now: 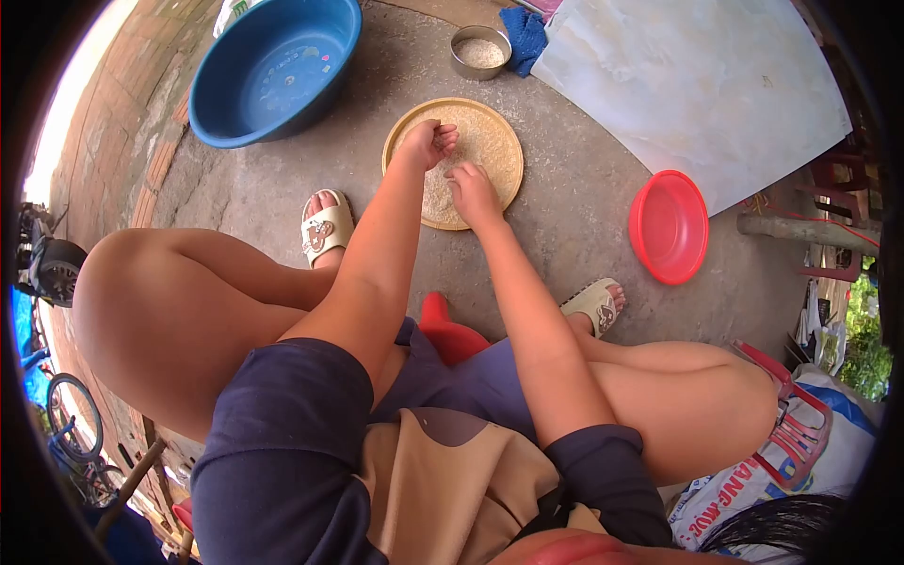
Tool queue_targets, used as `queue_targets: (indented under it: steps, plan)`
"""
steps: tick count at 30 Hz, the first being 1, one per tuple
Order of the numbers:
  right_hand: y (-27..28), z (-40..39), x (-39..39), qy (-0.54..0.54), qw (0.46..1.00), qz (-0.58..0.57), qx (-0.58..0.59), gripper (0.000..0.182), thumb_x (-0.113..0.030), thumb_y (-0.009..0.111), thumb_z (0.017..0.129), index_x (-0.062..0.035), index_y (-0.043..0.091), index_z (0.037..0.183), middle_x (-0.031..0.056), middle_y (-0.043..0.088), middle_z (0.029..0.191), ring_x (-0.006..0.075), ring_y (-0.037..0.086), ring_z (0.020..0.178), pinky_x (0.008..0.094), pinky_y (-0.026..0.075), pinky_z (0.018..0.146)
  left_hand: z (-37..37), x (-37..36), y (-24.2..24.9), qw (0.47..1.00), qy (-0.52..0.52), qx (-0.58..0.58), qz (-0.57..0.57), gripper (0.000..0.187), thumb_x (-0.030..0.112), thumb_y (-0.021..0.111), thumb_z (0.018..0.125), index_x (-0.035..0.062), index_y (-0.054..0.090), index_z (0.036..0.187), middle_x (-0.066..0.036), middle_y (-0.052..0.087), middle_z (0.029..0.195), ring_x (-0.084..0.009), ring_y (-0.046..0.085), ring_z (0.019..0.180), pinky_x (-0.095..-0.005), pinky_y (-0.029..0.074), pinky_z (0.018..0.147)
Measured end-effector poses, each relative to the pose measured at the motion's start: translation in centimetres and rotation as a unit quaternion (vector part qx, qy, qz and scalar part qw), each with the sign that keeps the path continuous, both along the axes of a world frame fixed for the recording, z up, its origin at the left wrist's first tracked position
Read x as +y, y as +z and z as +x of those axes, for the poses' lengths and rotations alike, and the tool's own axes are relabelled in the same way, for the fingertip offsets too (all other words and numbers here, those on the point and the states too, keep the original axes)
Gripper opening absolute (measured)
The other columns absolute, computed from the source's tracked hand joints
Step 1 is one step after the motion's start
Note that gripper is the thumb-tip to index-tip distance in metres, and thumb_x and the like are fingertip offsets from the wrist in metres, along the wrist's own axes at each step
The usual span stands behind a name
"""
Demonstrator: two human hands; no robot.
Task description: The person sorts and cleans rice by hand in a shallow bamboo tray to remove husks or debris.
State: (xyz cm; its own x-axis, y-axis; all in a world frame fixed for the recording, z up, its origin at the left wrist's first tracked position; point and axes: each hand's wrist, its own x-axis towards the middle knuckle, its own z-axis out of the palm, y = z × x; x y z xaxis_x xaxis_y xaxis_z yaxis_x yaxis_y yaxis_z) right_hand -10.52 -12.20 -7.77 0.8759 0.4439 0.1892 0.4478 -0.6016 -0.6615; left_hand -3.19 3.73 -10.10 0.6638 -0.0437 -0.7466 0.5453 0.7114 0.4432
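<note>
A round, shallow tray with a tan rim (516, 151) lies on the concrete floor, with pale grains that look like rice (490, 132) spread over it. Above its middle, my left hand (431, 143) is turned partly palm up, the fingers curled in. Anything inside them is too small to make out. My right hand (474, 196) hangs low over the grains on the near right part of the tray. Its thumb and fingertips come together in a pinch, and what is between them cannot be seen. The two hands are close but apart.
A large blue basin (273, 75) stands at the upper left. Beyond the tray sits a metal bowl (480, 53) of pale grains beside a blue cloth (525, 40). To the right are a red basin (669, 228) and a big white sheet (697, 85). My sandalled feet flank the tray.
</note>
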Motion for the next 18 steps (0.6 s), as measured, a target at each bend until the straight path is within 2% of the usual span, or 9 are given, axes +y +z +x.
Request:
queue_targets:
  steps: [1, 4, 10, 11, 13, 14, 15, 17, 18]
  plan:
    - [-0.4, -0.8, 0.1, 0.064, 0.998, -0.023, 0.008, 0.012, -0.01, 0.06, 0.08, -0.0066, 0.06, 0.091, 0.0107, 0.055, 0.095, 0.031, 0.054, 0.095, 0.0402, 0.046, 0.081, -0.1, 0.2, -0.2, 1.0, 0.0, 0.001, 0.001, 0.033, 0.022, 0.035, 0.097, -0.0013, 0.058, 0.094, -0.009, 0.062, 0.078, -0.0182, 0.06, 0.072, -0.0313, 0.052, 0.067]
    - [-1.2, -2.6, 0.3, 0.076, 0.995, -0.063, 0.028, 0.011, -0.007, 0.059, 0.079, -0.0062, 0.06, 0.09, 0.0118, 0.054, 0.098, 0.0309, 0.055, 0.096, 0.0402, 0.047, 0.081, -0.7, 0.3, -0.6, 1.0, 0.009, 0.025, 0.012, 0.035, 0.023, 0.033, 0.097, -0.0007, 0.059, 0.09, -0.01, 0.061, 0.076, -0.0194, 0.059, 0.068, -0.0323, 0.051, 0.065]
    - [-2.8, -0.9, -0.6, 0.019, 0.99, -0.088, 0.104, 0.007, -0.003, 0.056, 0.079, -0.0035, 0.059, 0.085, 0.0144, 0.058, 0.091, 0.0344, 0.058, 0.087, 0.0428, 0.048, 0.076, -1.3, -0.9, -1.3, 0.999, -0.022, 0.04, 0.028, 0.034, 0.021, 0.032, 0.096, -0.001, 0.058, 0.09, -0.011, 0.061, 0.077, -0.0214, 0.059, 0.068, -0.0331, 0.052, 0.064]
    - [-3.0, -0.6, -0.9, 0.019, 0.991, -0.088, 0.104, 0.007, -0.003, 0.056, 0.079, -0.0035, 0.059, 0.085, 0.0144, 0.058, 0.091, 0.0344, 0.058, 0.087, 0.0428, 0.048, 0.076, -1.3, -1.2, -1.4, 0.997, -0.046, 0.039, 0.045, 0.034, 0.021, 0.033, 0.096, -0.0013, 0.058, 0.093, -0.011, 0.061, 0.081, -0.0216, 0.06, 0.072, -0.0334, 0.052, 0.067]
    - [-2.4, 0.1, -1.1, -0.158, 0.986, 0.014, 0.042, 0.007, -0.003, 0.056, 0.079, -0.0022, 0.059, 0.085, 0.014, 0.059, 0.086, 0.0346, 0.059, 0.082, 0.042, 0.048, 0.072, -1.2, -2.1, -1.3, 0.995, -0.069, 0.038, 0.063, 0.034, 0.022, 0.033, 0.096, -0.0017, 0.058, 0.095, -0.012, 0.061, 0.084, -0.0219, 0.06, 0.075, -0.0338, 0.052, 0.07]
    - [-2.1, 0.6, -1.3, -0.204, 0.977, 0.05, 0.045, 0.007, -0.003, 0.057, 0.08, -0.0017, 0.061, 0.086, 0.0134, 0.061, 0.086, 0.0304, 0.061, 0.08, 0.0391, 0.049, 0.071, -1.1, -2.7, -1.3, 0.993, -0.089, 0.017, 0.081, 0.033, 0.02, 0.033, 0.095, -0.0013, 0.058, 0.092, -0.013, 0.061, 0.084, -0.0226, 0.06, 0.073, -0.0349, 0.052, 0.068]
    - [-1.1, 1.2, -1.2, -0.204, 0.977, 0.05, 0.046, 0.007, -0.003, 0.057, 0.08, -0.0017, 0.061, 0.086, 0.0134, 0.061, 0.086, 0.0304, 0.061, 0.08, 0.0391, 0.049, 0.071, -1.1, -3.4, -1.4, 0.989, -0.11, -0.003, 0.099, 0.032, 0.018, 0.032, 0.094, -0.0009, 0.058, 0.089, -0.014, 0.061, 0.083, -0.0234, 0.06, 0.07, -0.0361, 0.052, 0.066]
    - [0.4, 2.7, -1.1, -0.198, 0.954, 0.179, 0.139, 0.009, -0.004, 0.06, 0.079, -0.0011, 0.063, 0.088, 0.0131, 0.063, 0.086, 0.0255, 0.063, 0.08, 0.0363, 0.05, 0.071, -0.7, -4.6, -2.3, 0.99, -0.122, -0.01, 0.063, 0.031, 0.018, 0.033, 0.094, -0.0009, 0.057, 0.094, -0.014, 0.062, 0.088, -0.0243, 0.061, 0.075, -0.0368, 0.051, 0.071]
    - [0.6, 3.5, -1.1, -0.168, 0.957, 0.179, 0.155, 0.012, -0.006, 0.062, 0.079, -0.0013, 0.064, 0.09, 0.0128, 0.064, 0.086, 0.023, 0.063, 0.079, 0.0346, 0.05, 0.071, -0.7, -5.4, -2.0, 0.995, -0.098, -0.019, 0.027, 0.031, 0.019, 0.033, 0.094, -0.0018, 0.056, 0.096, -0.016, 0.062, 0.094, -0.0265, 0.061, 0.082, -0.0376, 0.05, 0.077]
